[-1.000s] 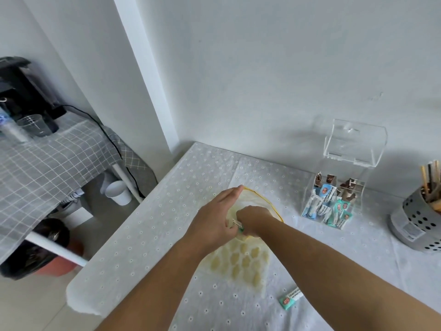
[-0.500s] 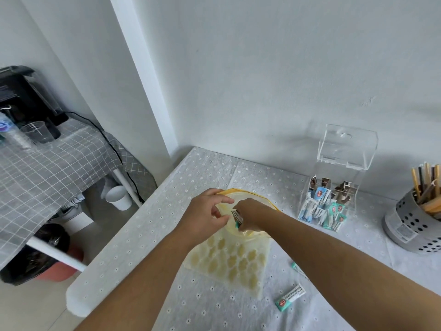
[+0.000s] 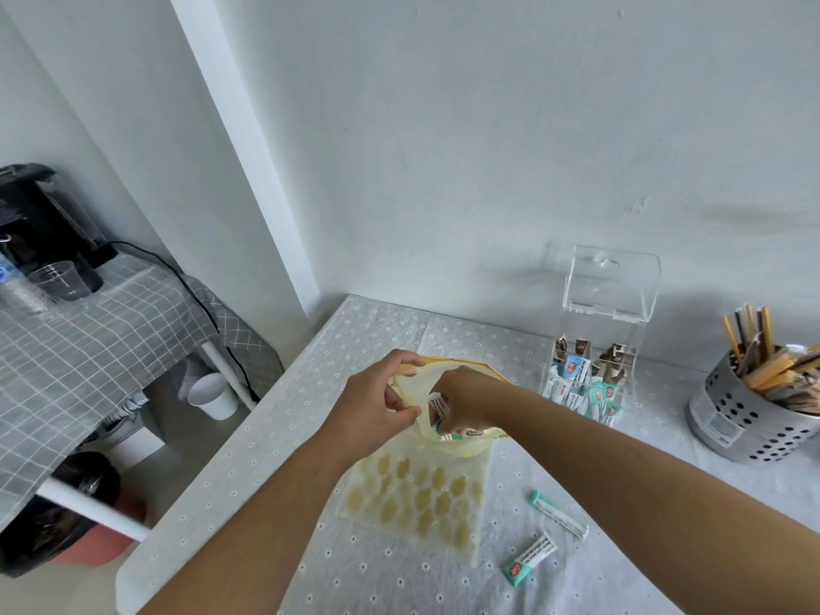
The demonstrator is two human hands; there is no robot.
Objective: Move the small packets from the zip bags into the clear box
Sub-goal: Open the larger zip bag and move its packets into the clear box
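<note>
A pale yellow zip bag (image 3: pixel 417 499) with a printed pattern lies on the table, its mouth lifted and spread wide. My left hand (image 3: pixel 377 406) pinches the near left rim of the mouth. My right hand (image 3: pixel 461 399) is inside the mouth, closed on several small teal and white packets (image 3: pixel 439 412). The clear box (image 3: pixel 594 348) stands at the back right with its lid up and several packets inside. Two loose teal packets (image 3: pixel 530 557) lie on the cloth to the right of the bag.
A perforated metal holder (image 3: pixel 745 419) full of stick packets stands at the far right. The white table's left edge (image 3: pixel 222 463) drops to the floor, where a white cup and a dark bin sit. A checked-cloth side table with a coffee machine (image 3: pixel 40 219) is at left.
My left hand went from lying flat on the bag to pinching its rim and lifting the mouth wider. My right hand's grasped packets now show at the mouth. The camera tilted upward.
</note>
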